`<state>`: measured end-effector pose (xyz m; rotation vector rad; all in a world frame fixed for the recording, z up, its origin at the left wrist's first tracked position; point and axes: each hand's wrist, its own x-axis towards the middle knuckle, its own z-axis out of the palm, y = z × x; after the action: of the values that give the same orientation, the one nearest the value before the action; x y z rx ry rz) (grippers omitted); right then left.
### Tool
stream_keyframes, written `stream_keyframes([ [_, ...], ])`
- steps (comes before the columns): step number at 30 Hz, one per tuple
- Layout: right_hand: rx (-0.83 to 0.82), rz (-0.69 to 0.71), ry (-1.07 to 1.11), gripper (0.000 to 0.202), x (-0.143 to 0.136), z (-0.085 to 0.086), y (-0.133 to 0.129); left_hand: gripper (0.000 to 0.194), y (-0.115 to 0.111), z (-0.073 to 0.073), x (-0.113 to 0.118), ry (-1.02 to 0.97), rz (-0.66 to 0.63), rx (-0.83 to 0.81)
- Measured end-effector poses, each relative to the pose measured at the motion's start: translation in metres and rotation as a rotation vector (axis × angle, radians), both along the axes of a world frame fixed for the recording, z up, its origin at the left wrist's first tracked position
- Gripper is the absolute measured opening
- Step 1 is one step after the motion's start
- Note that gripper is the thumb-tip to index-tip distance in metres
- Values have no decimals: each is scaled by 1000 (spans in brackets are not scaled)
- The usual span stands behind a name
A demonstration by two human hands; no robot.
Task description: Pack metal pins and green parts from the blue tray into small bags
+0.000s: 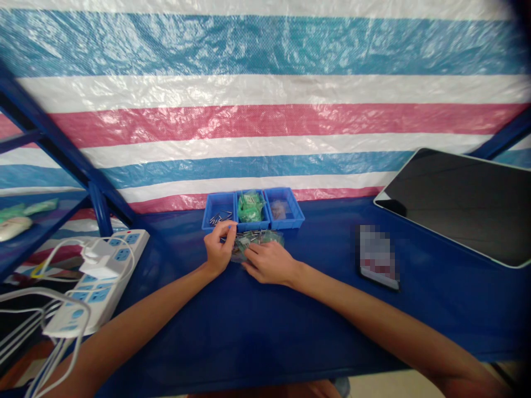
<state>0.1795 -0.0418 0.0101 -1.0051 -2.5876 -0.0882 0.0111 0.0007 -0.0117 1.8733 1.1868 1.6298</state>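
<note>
A clear plastic bag [239,255] with green parts and dark, screw-like metal pieces lies on the blue table, in front of three small blue bins. My right hand [271,262] is closed over the bag's near side, fingers curled on the plastic. At the bag's left edge is my left hand [219,246], its thumb and fingers pinched together; whatever sits between them is too small to make out. The left bin [211,205] holds several metal screws [220,218]. Green plastic packets [250,207] fill the middle bin, and a small clear bag [279,209] rests in the right bin [293,209].
A white power strip [139,243] with plugs and cables lies at the left, beside a blue metal frame [97,204]. On the right are a blurred phone-like object [377,257] and a large dark screen [464,204]. Striped plastic sheeting [265,121] hangs behind the table.
</note>
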Motion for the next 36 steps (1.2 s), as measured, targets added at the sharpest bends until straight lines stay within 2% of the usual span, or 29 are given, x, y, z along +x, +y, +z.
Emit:
stream_keyframes([
  [2,44,-31,57,24,1,-3,2,22,0,-1,0,-4,5,2],
  [5,54,-147,233,25,3,-7,7,21,2,-1,1,-15,17,16],
  [8,-38,-227,499,27,6,-11,12,20,3,2,3,-8,24,47],
  [11,-124,-246,746,28,8,-14,14,21,2,9,5,57,-12,78],
  [14,-176,-241,879,27,9,-16,14,20,-1,16,6,168,-65,119],
  [17,-208,-237,925,26,9,-17,13,23,-3,18,6,222,-110,136],
  [21,-211,-237,952,24,9,-17,13,28,-2,15,7,250,-180,75],
  [28,-231,-229,985,23,9,-19,14,18,0,16,7,304,-288,46],
  [36,-197,-204,981,19,8,-18,14,12,-2,16,7,328,-261,107],
])
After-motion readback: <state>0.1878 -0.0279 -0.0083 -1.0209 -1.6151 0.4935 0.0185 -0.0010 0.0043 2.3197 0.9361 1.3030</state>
